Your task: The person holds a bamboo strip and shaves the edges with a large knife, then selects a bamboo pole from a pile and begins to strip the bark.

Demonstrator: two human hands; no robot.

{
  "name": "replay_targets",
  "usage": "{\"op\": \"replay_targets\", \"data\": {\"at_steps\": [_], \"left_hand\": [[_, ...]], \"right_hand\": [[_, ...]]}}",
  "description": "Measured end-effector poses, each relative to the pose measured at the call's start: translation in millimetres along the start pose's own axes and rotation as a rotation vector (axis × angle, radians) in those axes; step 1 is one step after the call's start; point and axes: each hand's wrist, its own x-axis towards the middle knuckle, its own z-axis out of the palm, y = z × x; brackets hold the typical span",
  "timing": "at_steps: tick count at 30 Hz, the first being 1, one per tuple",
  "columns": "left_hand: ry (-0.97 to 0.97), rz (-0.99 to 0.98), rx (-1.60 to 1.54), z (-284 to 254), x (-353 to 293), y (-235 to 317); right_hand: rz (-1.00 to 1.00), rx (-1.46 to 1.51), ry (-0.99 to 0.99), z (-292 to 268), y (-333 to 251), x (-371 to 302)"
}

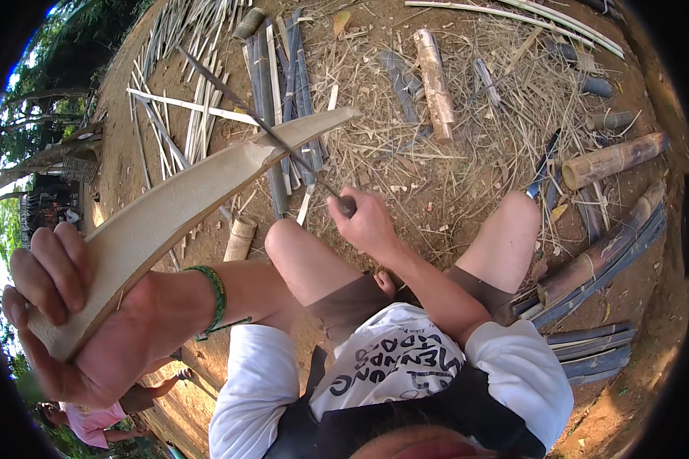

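My left hand (92, 314), with a green woven band on its wrist, is closed around the near end of a long split bamboo piece (180, 195). The piece is pale and hollowed on its inner side, and it slants up toward the middle. A long knife (230, 92) has its handle closed in my right hand (367, 222) in front of my knees. Its thin dark blade runs up and left across the bamboo piece near the far end. A rough notch (262, 153) shows in the bamboo beside the blade.
Bamboo strips (199, 115) lie in piles at the upper left. Shavings (513, 130) cover the ground ahead, around an upright-lying bamboo length (434, 84). Thick bamboo poles (612, 161) lie on the right. Behind my left arm is another person in pink (88, 424).
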Motion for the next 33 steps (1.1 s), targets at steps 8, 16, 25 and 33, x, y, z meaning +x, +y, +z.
{"op": "replay_targets", "data": {"at_steps": [8, 16, 25, 33], "left_hand": [[0.172, 0.033, 0.164, -39.9, 32.8, -11.8], [0.112, 0.033, 0.163, -22.6, 19.3, -7.1], [0.161, -0.012, 0.134, -45.2, 34.2, -9.6], [0.077, -0.070, 0.051, -58.4, 45.1, -9.8]], "right_hand": [[-0.183, 0.019, 0.100, 12.8, -37.5, 4.8], [0.278, -0.127, -0.113, 7.9, 22.7, 31.6], [0.372, -0.096, -0.070, 30.8, 116.5, 56.3], [-0.085, -0.210, 0.010, 33.2, 62.3, 31.7]]}}
